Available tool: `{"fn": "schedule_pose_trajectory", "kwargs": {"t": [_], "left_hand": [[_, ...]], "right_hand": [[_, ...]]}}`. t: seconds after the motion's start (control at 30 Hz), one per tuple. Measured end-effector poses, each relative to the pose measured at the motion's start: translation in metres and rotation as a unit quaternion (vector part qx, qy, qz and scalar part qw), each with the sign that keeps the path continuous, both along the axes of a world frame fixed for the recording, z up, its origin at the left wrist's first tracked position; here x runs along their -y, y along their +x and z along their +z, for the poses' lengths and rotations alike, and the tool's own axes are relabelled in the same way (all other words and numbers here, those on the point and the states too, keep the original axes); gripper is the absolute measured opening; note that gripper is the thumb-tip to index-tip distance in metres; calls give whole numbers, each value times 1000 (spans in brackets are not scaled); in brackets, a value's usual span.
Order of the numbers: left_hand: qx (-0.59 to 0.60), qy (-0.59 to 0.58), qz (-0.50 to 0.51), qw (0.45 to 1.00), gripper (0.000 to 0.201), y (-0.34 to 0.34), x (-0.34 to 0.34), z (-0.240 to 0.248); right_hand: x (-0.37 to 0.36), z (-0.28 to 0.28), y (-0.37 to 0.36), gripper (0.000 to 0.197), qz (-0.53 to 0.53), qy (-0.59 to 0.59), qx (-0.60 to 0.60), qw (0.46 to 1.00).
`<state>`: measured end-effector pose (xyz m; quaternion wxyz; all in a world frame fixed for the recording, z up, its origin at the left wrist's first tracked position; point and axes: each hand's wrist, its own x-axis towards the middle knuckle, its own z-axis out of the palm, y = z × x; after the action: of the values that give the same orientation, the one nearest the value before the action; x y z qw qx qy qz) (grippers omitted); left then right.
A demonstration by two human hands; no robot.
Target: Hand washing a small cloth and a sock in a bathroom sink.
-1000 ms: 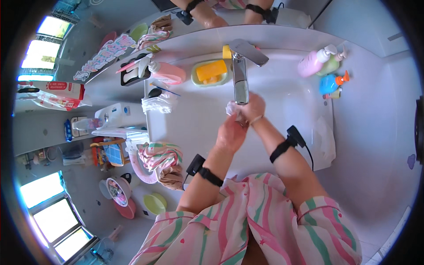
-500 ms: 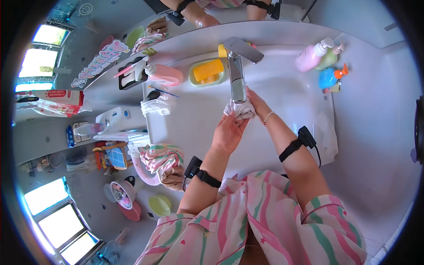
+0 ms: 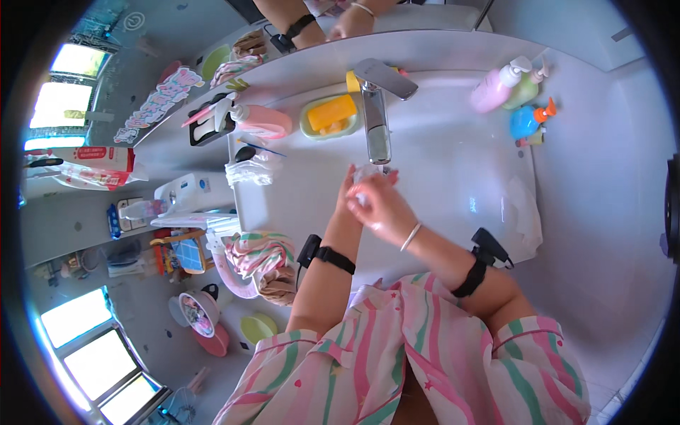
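A: What are the hands doing?
B: The left hand point(image 3: 348, 202) and right hand point(image 3: 381, 210) press together over the white sink point(image 3: 453, 177), just below the shiny metal tap point(image 3: 377, 117).
A: And the fingers?
B: They are wrapped around a small crumpled clear wrapper point(image 3: 367, 175).
A: What sits nearby?
B: A yellow soap bar in a green dish point(image 3: 331, 115).

Both hands pulled back from the faucet point(image 3: 377, 127) toward 6 o'clock; right hand point(image 3: 382, 207) now overlaps left hand point(image 3: 348, 202), clutching clear wrapper point(image 3: 367, 176).
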<state>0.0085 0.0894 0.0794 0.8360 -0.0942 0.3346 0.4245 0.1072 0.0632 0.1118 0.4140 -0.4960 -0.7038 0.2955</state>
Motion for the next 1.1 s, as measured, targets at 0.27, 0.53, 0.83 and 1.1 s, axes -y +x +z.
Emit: {"fn": "schedule_pose_trajectory", "kwargs": {"t": [0.27,0.53,0.83,1.1], "left_hand": [[-63,61,24,996,38,42,14,3],[-126,39,58,990,29,21,16,13],[-121,138,159,970,22,-11,11,25],[-224,83,184,953,20,-23,15,-12]], "right_hand": [[-72,-22,50,32,-136,-250,7,959],[-71,-31,25,41,-95,-191,111,971],[-78,-108,65,50,-5,-567,-441,696],[-68,-53,77,23,-76,-465,-412,780]]}}
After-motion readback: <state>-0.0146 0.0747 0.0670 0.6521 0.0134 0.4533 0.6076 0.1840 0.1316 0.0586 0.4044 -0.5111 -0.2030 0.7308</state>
